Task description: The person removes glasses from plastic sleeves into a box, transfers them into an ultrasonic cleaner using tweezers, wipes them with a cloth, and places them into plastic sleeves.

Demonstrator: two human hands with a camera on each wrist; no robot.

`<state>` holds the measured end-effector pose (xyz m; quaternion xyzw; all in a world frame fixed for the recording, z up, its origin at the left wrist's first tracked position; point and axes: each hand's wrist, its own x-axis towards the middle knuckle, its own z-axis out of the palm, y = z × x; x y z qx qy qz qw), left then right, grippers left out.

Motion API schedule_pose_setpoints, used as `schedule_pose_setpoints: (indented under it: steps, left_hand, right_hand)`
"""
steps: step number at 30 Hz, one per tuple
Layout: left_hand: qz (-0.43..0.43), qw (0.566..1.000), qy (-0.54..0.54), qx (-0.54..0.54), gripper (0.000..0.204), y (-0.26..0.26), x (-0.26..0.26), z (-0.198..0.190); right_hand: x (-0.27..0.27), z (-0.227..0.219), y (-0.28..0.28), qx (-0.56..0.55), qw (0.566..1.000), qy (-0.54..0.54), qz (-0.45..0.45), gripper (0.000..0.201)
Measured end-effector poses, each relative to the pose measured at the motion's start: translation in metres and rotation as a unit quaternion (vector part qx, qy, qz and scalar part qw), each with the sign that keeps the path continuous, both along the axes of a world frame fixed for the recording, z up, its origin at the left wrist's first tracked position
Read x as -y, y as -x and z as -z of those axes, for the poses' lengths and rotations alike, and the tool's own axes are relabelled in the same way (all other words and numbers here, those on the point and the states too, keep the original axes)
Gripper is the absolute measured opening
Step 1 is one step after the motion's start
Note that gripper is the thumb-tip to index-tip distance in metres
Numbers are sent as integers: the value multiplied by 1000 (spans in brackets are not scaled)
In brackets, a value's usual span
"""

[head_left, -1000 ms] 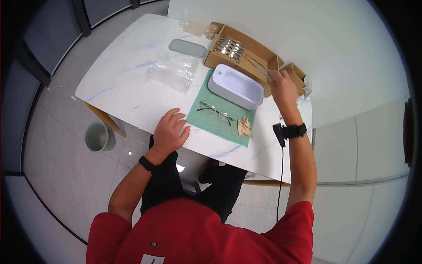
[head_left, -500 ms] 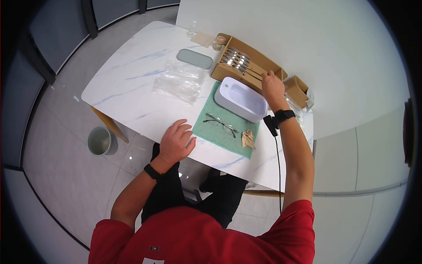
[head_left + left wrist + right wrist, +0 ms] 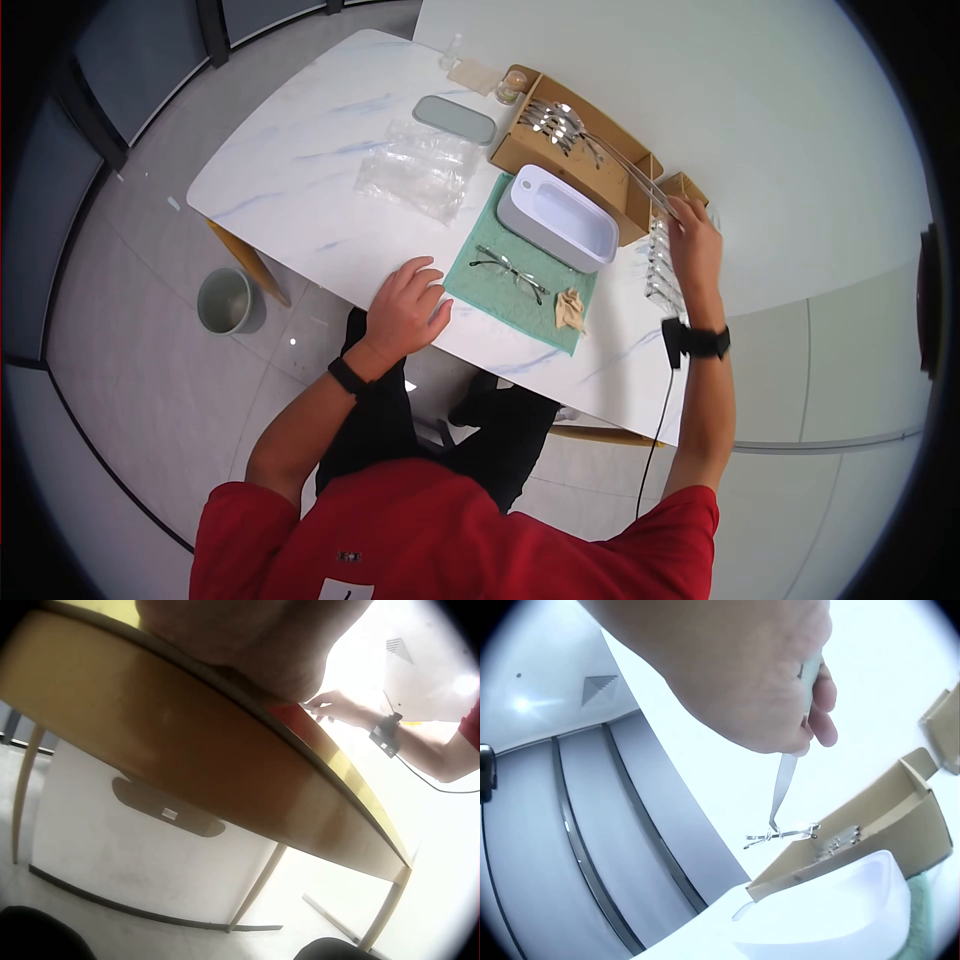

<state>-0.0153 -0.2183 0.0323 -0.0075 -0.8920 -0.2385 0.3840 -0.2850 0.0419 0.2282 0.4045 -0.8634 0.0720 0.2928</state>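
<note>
My right hand (image 3: 694,250) grips long metal tweezers (image 3: 783,784) above the right end of an open cardboard box (image 3: 612,190). At the tweezers' tips hangs a pair of glasses (image 3: 793,835), raised above the box in the right wrist view. Several more glasses (image 3: 545,122) lie in a row in the box's left part. My left hand (image 3: 403,308) rests at the table's front edge, fingers relaxed, holding nothing. Between the hands, a green cloth (image 3: 487,300) bears another pair of glasses (image 3: 513,272), a crumpled beige cloth (image 3: 570,311) and a lavender-white tub (image 3: 540,230).
Clear plastic bags (image 3: 415,180) and a grey-green oval lid (image 3: 454,119) lie left of the box. A small glass jar (image 3: 511,87) stands at its far corner. Transparent items (image 3: 660,268) and a smaller carton (image 3: 684,188) are at the right. A cable (image 3: 657,430) trails from my right wrist.
My right hand reached in over the box, then drew back to the right with the tweezers, a pair of glasses now at their tips. My left hand stays at the table edge.
</note>
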Motion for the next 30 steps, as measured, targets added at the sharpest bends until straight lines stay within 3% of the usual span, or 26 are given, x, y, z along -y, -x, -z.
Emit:
schedule_pose_setpoints:
  steps: [4,7,16,18,20,22,24,26,27,30]
  left_hand:
    - [-1,1000,5,1,15,1,0,2]
    - [-3,1000,11,3,15,1,-1,2]
    - [2,1000,-8,17,14,1,-3,-1]
    - [1,1000,2,16,14,1,-2,0]
    - [6,1000,11,16,14,2,-3,1]
    - [-2,1000,3,17,14,2,-5,1]
    - [4,1000,8,14,14,2,-5,2]
    - [4,1000,15,12,14,3,-5,2]
    - [4,1000,14,9,14,3,-5,3]
    - [4,1000,11,3,14,3,-5,3]
  right_hand:
    - [-38,-19,-55,66,997,-4,45,25]
    - [-53,-11,-81,86,995,-40,9,25]
    - [-56,27,-74,98,989,-102,36,25]
    - [-61,25,-73,111,992,-62,19,28]
    - [-67,2,-78,176,982,54,34,34]
    - [-81,2,-69,116,978,170,32,31]
    - [-97,14,-57,75,976,198,59,28]
    - [-113,48,-40,195,921,319,111,26]
    - [-118,66,-35,152,947,251,130,26]
    - [-116,116,-31,182,932,239,202,31]
